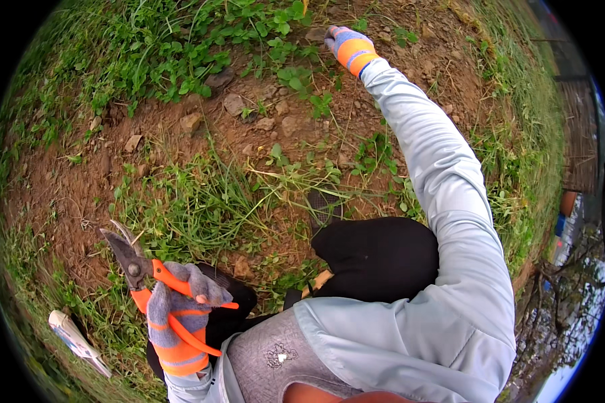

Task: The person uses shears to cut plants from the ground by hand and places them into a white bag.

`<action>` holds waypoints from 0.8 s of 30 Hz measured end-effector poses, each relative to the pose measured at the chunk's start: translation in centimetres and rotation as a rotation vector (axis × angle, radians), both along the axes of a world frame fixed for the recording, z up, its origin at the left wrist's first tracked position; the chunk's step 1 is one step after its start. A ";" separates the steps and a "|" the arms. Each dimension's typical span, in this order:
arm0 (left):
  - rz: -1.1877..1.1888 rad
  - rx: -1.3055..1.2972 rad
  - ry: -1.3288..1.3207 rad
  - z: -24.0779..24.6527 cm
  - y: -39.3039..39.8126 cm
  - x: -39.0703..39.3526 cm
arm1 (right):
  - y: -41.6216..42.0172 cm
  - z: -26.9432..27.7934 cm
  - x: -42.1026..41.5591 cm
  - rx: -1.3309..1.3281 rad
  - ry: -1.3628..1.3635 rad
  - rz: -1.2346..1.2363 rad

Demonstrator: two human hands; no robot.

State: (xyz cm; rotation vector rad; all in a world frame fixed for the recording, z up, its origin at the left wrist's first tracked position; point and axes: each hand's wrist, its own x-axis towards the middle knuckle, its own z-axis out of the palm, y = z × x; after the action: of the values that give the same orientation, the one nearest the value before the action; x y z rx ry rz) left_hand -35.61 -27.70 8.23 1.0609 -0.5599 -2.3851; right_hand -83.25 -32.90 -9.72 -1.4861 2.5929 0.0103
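My left hand [181, 307], in a grey and orange knit glove, grips a pair of pruning shears [137, 267] by the orange handles. The metal blades are parted and point up and to the left, with nothing plainly between them. A fingertip shows through the glove. At the top of the view, my right hand [350, 45], gloved alike, reaches far out low over the brown soil [413, 65]. Its fingers are curled, and their tips are hidden, so I cannot tell whether they hold anything. A stone [315, 34] and leafy green weeds [295, 78] lie beside it.
Dense weeds [191, 55] grow at the upper left, with stones [190, 122] along their edge. A heap of long grass [222, 206] lies before my bent knees [378, 257]. At the lower left lies a whitish object [75, 337], perhaps a bottle or packet.
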 end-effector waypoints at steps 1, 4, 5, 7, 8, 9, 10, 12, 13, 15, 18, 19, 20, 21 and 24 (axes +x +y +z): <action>0.009 0.005 0.018 0.0 0.0 0.0 | -0.6 -0.4 -0.6 0.034 0.042 -0.008; 0.017 -0.006 -0.005 -0.1 -0.1 0.1 | -1.1 -2.1 -0.7 0.277 0.007 -0.053; 0.013 -0.011 -0.021 -0.1 -0.2 0.2 | -1.2 -2.7 -0.5 0.377 0.001 -0.078; 0.015 0.008 -0.034 0.1 0.0 0.3 | -0.8 -3.8 0.3 0.282 0.068 -0.101; 0.005 -0.008 -0.047 0.0 0.0 0.3 | -0.7 -4.1 0.5 0.289 0.080 -0.101; 0.000 -0.014 -0.058 0.0 0.1 0.3 | -0.7 -4.3 0.8 0.304 0.091 -0.091; -0.007 -0.020 -0.070 0.0 0.1 0.3 | -0.6 -4.3 1.0 0.300 0.131 -0.095; -0.025 -0.019 -0.055 0.1 0.1 0.3 | -0.8 -4.2 1.6 0.376 0.092 -0.051; -0.032 -0.020 -0.048 0.1 0.1 0.4 | -1.0 -3.8 1.7 0.415 0.095 -0.031; -0.036 -0.004 -0.031 0.3 0.1 0.6 | -1.0 -3.7 2.6 0.487 0.085 0.117; -0.027 -0.002 0.013 0.4 0.2 1.0 | -1.3 -3.4 3.0 0.388 -0.027 0.006; -0.021 0.004 0.042 0.3 0.3 1.1 | -0.9 -3.5 3.1 0.360 -0.046 0.002; -0.011 0.009 0.029 0.4 0.3 1.2 | -0.7 -3.4 3.0 0.300 -0.135 -0.007; -0.002 0.022 0.024 0.6 0.4 1.4 | 0.1 -3.4 3.0 0.343 -0.148 0.058; 0.009 0.044 0.065 0.7 0.5 1.6 | 3.3 -3.3 4.3 0.362 -0.119 0.156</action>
State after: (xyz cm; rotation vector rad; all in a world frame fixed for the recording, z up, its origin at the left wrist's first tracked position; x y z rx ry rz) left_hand -34.04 -27.18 8.90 0.9984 -0.4814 -2.4249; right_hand -78.97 -29.59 -13.03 -1.4945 2.2274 0.3760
